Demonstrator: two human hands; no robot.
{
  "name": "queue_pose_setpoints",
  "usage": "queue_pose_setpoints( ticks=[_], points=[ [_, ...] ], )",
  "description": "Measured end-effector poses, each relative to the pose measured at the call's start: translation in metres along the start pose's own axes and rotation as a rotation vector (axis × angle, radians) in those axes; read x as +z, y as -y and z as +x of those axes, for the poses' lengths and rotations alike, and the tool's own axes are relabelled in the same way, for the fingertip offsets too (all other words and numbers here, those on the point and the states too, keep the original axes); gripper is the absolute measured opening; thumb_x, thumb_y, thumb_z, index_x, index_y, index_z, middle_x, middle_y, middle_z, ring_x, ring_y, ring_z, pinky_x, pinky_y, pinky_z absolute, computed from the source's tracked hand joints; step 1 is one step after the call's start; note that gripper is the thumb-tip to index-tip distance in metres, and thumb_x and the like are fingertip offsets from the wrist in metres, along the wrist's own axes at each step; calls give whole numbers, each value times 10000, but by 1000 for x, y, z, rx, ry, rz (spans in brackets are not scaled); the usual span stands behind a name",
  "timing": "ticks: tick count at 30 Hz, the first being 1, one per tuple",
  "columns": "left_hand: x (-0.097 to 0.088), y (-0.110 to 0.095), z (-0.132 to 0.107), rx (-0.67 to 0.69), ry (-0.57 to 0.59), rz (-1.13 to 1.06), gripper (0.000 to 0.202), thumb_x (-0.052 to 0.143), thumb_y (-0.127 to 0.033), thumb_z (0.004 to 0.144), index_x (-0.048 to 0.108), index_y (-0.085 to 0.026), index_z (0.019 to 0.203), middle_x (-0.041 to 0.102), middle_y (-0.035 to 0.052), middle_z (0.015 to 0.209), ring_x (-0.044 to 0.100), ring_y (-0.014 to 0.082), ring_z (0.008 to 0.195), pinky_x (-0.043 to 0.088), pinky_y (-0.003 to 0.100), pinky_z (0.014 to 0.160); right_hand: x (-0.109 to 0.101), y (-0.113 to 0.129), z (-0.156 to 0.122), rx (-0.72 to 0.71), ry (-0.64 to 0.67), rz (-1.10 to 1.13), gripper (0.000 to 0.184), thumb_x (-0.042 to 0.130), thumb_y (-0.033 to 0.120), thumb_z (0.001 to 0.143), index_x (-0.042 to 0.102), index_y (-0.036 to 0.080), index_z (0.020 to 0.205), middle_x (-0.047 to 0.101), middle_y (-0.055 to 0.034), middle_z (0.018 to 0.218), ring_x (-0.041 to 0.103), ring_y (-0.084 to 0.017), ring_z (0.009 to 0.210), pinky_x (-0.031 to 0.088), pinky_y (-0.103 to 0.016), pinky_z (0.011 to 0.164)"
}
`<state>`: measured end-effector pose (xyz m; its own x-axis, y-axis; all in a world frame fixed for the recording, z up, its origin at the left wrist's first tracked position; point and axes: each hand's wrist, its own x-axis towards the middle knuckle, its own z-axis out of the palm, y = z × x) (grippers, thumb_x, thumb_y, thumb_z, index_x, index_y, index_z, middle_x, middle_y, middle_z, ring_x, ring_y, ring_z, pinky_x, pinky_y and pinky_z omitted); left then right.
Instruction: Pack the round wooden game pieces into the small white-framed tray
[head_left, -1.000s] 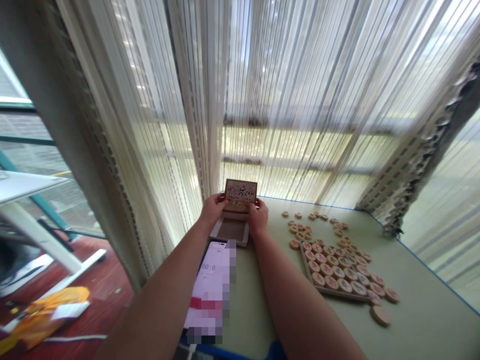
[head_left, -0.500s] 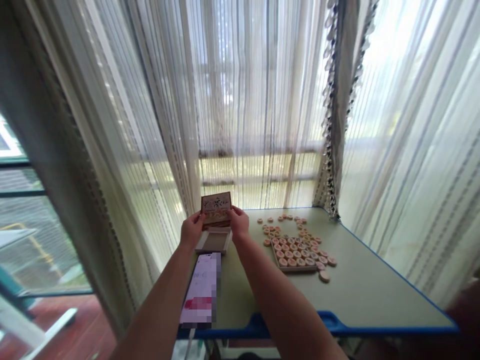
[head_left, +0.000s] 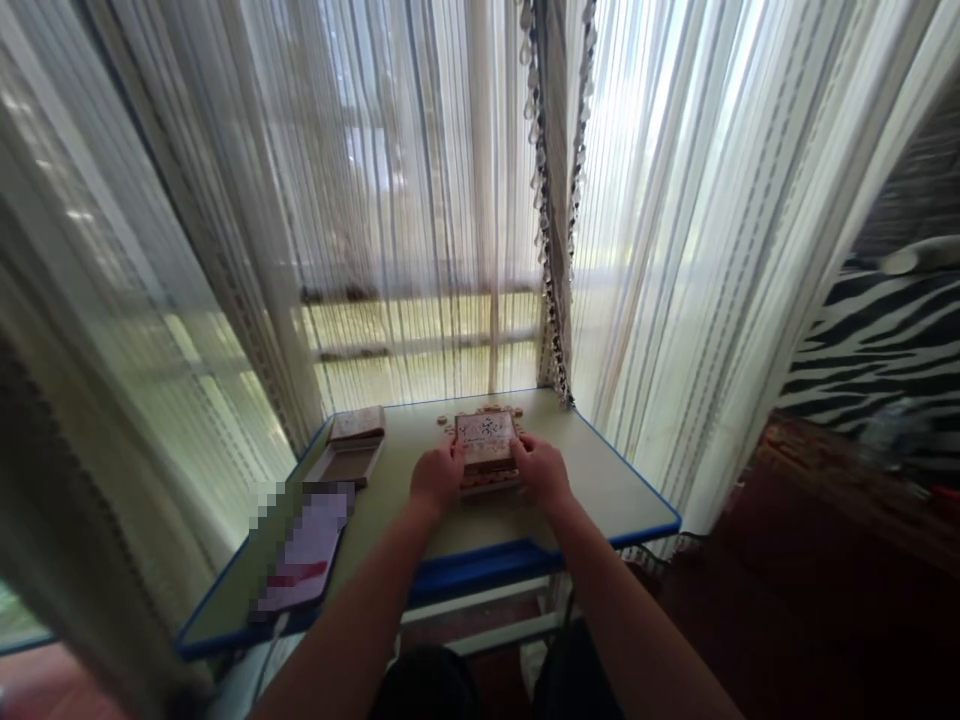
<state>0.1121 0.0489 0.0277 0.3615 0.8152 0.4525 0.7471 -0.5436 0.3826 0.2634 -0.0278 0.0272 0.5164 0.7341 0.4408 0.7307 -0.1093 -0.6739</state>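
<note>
My left hand and my right hand grip opposite sides of a box lid printed with dark characters. The lid is over the wooden tray of round Chinese chess pieces, a row of which shows below its front edge. Whether the lid touches the tray I cannot tell. Loose chess pieces lie on the table behind and beside the lid; others are hidden by it and my hands.
A shallow open box stands at the table's left, with a flat lid-like piece behind it. Nearer me lies a phone with a cable. The table has a blue edge, and curtains hang behind it.
My hands have carried the box lid rightward from above the open box to over the tray of chess pieces. The view has turned to the right.
</note>
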Motion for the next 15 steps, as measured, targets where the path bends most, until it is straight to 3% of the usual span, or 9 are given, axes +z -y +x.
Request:
queue_pose_setpoints(
  ticks=[5,10,15],
  points=[
    [12,-3,-2,81,-46,43,388,310,-367,851,593,-172,1031,658,104,901,606,199,803,412,266,697,5,-21,-9,61,35,-76,380,329,392,839,636,219,980,668,-57,896,590,-162,807,381,-218,678],
    [16,4,-4,17,-58,112,392,339,-343,834,550,-197,1129,666,94,894,613,199,790,426,277,704,10,-23,-10,33,61,-158,389,332,408,838,655,207,921,668,-77,889,584,-172,789,362,-230,674],
    [14,3,-6,35,-93,139,370,345,-343,827,568,-225,1098,671,79,874,619,206,771,432,287,692,10,-24,-7,12,99,-209,408,292,388,858,644,201,946,658,-83,909,573,-170,796,353,-236,689]
  ],
)
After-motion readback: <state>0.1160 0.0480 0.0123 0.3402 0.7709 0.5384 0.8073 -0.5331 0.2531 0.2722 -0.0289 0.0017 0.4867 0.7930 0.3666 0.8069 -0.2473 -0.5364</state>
